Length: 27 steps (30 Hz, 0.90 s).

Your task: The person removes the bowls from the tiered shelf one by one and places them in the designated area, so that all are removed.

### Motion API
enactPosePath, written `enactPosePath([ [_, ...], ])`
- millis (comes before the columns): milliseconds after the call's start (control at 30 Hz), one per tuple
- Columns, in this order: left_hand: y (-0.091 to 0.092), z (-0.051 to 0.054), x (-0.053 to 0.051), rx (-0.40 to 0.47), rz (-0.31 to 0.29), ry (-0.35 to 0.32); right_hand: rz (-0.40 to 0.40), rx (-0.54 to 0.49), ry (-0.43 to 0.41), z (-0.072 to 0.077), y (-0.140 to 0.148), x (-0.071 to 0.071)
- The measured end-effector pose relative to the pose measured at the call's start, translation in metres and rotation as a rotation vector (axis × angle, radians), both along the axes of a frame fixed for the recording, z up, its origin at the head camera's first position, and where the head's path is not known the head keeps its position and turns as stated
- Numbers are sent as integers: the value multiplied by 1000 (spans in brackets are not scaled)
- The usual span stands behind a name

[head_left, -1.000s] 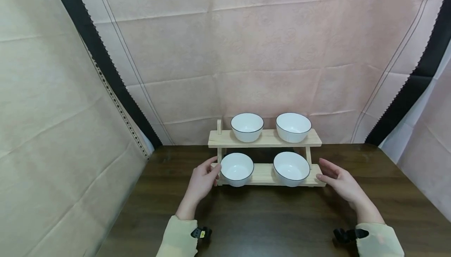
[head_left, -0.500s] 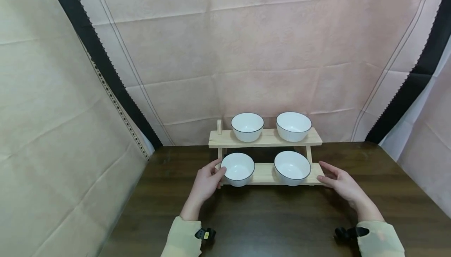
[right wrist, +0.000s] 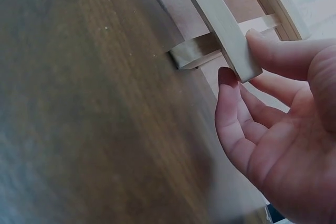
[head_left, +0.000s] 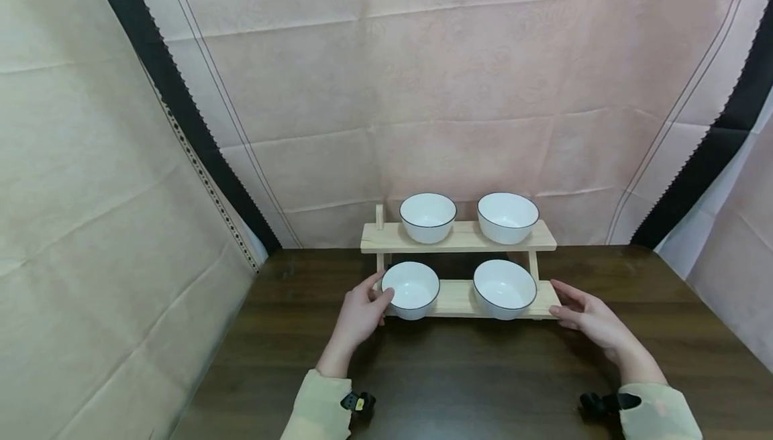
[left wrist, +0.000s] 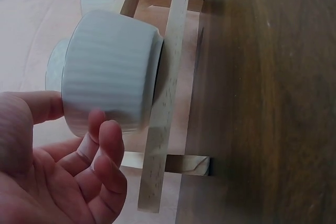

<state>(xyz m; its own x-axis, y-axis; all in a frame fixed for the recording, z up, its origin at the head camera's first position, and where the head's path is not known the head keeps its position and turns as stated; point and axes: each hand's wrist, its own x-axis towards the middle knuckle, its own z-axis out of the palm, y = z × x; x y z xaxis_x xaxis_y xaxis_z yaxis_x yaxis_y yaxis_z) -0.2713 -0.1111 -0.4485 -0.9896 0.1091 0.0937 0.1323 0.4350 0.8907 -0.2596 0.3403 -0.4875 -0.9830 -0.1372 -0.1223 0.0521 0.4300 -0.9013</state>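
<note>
A two-tier wooden shelf (head_left: 457,299) carries white bowls with dark rims, two on each tier. At the lower left bowl (head_left: 410,287), my left hand (head_left: 357,316) holds the bowl's left side, thumb at the rim and fingers curled against the ribbed wall, as the left wrist view shows. This bowl still stands on the lower board. On the other side, my right hand (head_left: 594,324) pinches the right end of the lower board (right wrist: 239,51), thumb on top and fingertips below. The lower right bowl (head_left: 504,289) stands just left of that hand, untouched.
The upper tier bears an upper left bowl (head_left: 428,218) and an upper right bowl (head_left: 508,218). Beneath the shelf is a dark wooden table (head_left: 471,379). Pale cloth walls (head_left: 459,91) rise behind and at the sides.
My left hand has moved right, from the lower board's left end onto the lower left bowl. The right hand remains at the board's right end. The bowls keep their places.
</note>
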Motion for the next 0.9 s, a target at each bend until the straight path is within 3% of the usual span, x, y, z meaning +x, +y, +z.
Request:
enactPosePath([
  [367,5,-1,3,43,12,-69,-18,-59,-70,0,1,0],
  [633,9,-1,2,107,54,-78,-21,-62,-72,3,1,-1],
  [900,7,1,5,134,57,-101,-18,-66,-86,2,0,0],
])
